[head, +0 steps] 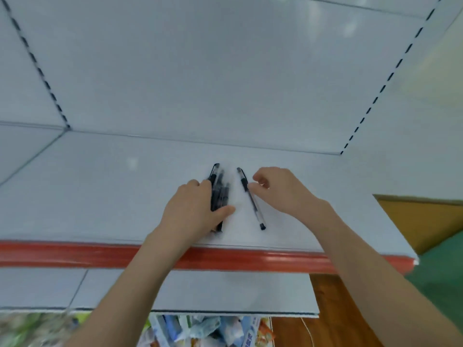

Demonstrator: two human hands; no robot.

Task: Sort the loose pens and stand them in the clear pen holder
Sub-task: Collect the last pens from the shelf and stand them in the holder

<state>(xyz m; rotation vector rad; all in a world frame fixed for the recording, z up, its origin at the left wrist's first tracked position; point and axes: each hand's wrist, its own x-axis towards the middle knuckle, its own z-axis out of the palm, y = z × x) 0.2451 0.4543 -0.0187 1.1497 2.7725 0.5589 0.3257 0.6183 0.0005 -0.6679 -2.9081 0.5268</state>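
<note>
Several black pens (pixel 218 190) lie bunched together on a grey shelf (pixel 100 196), and my left hand (pixel 193 209) grips the bunch with thumb and fingers wrapped around it. To their right a single clear pen with black cap (pixel 251 199) lies at a slant on the shelf. My right hand (pixel 280 189) is right beside this pen, fingers curled, fingertips touching its barrel near the cap. No clear pen holder is in view.
The shelf has a red front strip (pixel 75 254) and a grey back panel (pixel 225 71) with slotted uprights. Below, a lower shelf holds packaged goods (pixel 205 329). A wooden surface (pixel 426 216) and green floor lie to the right.
</note>
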